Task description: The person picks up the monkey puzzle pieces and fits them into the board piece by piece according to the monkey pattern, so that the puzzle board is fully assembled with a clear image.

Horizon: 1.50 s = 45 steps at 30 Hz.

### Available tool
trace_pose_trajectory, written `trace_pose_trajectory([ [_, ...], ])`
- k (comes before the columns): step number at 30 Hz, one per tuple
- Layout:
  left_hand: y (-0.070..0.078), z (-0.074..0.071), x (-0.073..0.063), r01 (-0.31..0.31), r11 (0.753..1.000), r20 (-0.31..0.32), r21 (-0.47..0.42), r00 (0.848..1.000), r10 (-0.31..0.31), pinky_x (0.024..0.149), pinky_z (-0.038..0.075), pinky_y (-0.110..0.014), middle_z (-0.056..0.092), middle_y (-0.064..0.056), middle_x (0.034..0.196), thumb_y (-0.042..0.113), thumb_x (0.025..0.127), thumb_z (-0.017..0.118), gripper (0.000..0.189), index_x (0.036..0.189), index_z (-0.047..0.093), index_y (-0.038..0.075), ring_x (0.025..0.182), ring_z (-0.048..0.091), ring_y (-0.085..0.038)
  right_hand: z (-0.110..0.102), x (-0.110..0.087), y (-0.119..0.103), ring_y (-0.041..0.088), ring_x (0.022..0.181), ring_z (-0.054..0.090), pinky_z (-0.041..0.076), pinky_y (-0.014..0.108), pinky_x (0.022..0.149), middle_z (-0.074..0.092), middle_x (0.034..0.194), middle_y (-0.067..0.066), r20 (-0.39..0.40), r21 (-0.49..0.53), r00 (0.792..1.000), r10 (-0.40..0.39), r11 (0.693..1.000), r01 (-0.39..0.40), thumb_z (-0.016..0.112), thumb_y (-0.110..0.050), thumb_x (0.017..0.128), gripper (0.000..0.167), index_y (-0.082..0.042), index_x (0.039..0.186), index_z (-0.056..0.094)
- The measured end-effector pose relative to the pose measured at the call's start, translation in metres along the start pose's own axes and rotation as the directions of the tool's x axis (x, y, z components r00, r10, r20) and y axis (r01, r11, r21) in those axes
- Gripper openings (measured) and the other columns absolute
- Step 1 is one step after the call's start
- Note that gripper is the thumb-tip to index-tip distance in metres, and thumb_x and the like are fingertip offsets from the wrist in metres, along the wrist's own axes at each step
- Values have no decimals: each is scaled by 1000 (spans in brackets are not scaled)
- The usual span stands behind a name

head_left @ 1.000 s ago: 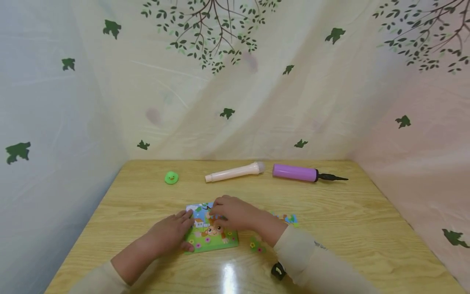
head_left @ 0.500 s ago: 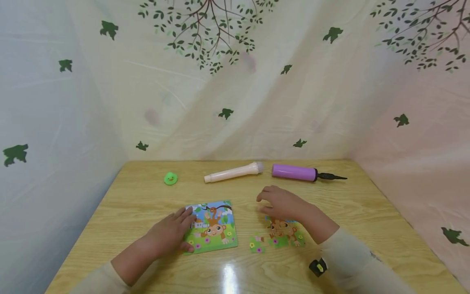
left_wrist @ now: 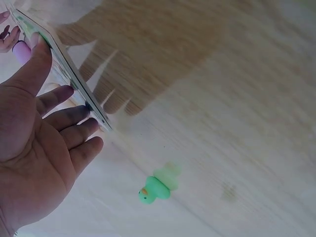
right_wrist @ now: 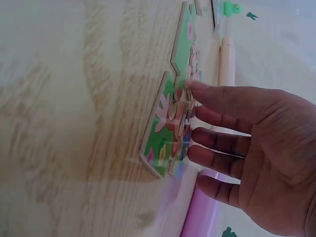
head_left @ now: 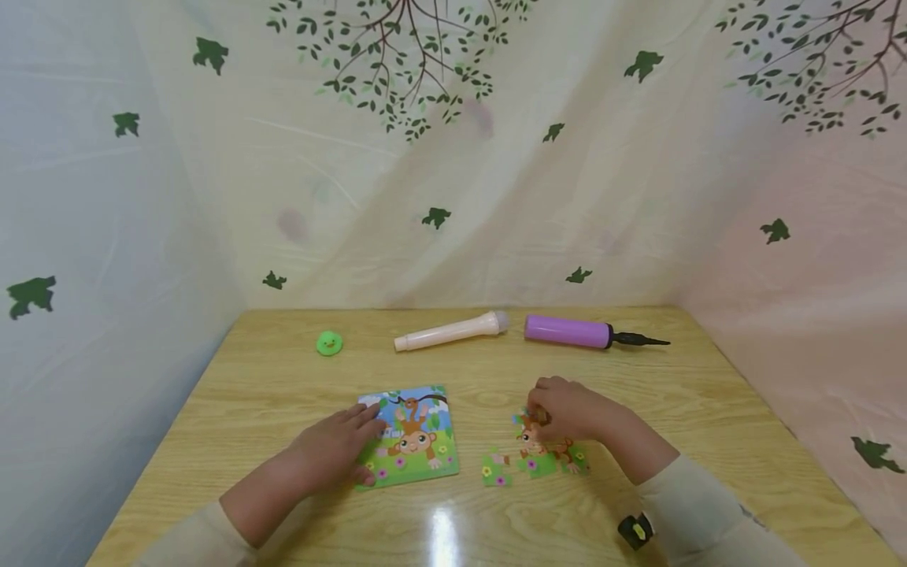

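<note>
My left hand (head_left: 329,453) rests with its fingers spread on the left side of a square picture puzzle board (head_left: 425,465), which shows a monkey hanging from a branch. In the left wrist view, the left thumb and fingertips (left_wrist: 79,111) touch the board's edge. To the right of the board lie several loose puzzle pieces (head_left: 542,466) in a cluster with parts of a monkey picture. My right hand (head_left: 574,411) is over the back of the cluster, its bent fingers and thumb pinching a puzzle piece (right_wrist: 187,116), mostly hidden by the hand in the head view.
Along the back of the wooden table (head_left: 269,394) are a green toy duck (head_left: 329,343), a pale pink toy microphone (head_left: 453,331) and a purple hand pump (head_left: 570,331) with a black nozzle. A small black device (head_left: 634,531) sits by the right cuff.
My right hand has left the puzzle board, moved right and come down on the loose pieces, its fingers closing in. The left hand has stayed on the board.
</note>
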<state>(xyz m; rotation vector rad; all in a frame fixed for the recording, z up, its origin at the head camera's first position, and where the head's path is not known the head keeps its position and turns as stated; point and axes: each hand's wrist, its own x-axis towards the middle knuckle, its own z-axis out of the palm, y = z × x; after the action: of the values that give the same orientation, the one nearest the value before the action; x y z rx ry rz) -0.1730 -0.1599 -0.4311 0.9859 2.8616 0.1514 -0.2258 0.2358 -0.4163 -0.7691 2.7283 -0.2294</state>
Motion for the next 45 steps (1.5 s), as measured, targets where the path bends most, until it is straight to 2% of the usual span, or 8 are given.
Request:
trace_pose_trajectory([
  [7,-2,-1,0,9,999,37,-34,999,-8,112,36,-57,39,-23,152,45,79,76,78,140,49,5,139,38,-44,6,6,3,14,88,46,43,33,72,53,97,-6,-43,-7,998,-56,998,56,71,-25,88,15,-19,100,66],
  [13,-1,-2,0,50,996,77,-77,996,-44,114,33,-57,36,-20,154,44,80,76,78,142,49,7,141,35,-43,8,13,0,16,96,53,50,39,84,57,101,-6,-55,-54,997,-62,997,59,71,-30,91,19,-16,103,67],
  [17,0,-1,0,55,996,91,-76,995,-48,115,33,-56,36,-19,155,44,81,75,77,142,49,7,142,34,-42,9,18,-5,14,89,52,50,37,80,56,96,-5,-69,-98,996,-58,994,51,71,-30,89,20,-13,99,67],
  [22,0,-1,1,58,996,95,-66,994,-51,115,33,-55,37,-20,154,45,79,76,79,142,49,6,142,35,-41,9,21,-12,13,78,49,48,34,71,53,85,-5,-113,-186,989,-95,980,73,70,-33,88,23,-12,92,65],
  [29,-1,0,3,46,998,98,-50,994,-41,114,34,-55,37,-20,154,46,80,76,78,142,49,6,141,36,-42,10,28,-21,10,78,49,49,32,69,53,85,-7,-136,-234,981,-136,967,101,69,-40,89,26,-14,92,64],
  [34,0,-2,3,56,997,104,-58,993,-49,114,34,-56,37,-19,155,46,79,76,79,142,48,6,141,36,-41,8,37,-37,12,83,53,51,32,73,57,90,-6,-159,-236,965,-207,958,166,69,-38,88,25,-15,96,65],
  [41,2,-3,3,53,997,91,-57,995,-48,113,35,-56,38,-20,154,46,78,77,81,142,47,5,140,38,-42,7,55,-71,12,88,57,53,30,77,61,96,-6,-166,-331,926,-340,903,272,67,-42,88,27,-18,99,67],
  [45,2,-4,3,51,997,88,-60,995,-46,113,35,-57,38,-20,154,45,78,77,81,141,47,5,140,38,-42,8,65,-92,11,86,55,51,27,72,59,95,-8,-132,-374,919,-372,877,301,66,-46,90,28,-20,99,67],
])
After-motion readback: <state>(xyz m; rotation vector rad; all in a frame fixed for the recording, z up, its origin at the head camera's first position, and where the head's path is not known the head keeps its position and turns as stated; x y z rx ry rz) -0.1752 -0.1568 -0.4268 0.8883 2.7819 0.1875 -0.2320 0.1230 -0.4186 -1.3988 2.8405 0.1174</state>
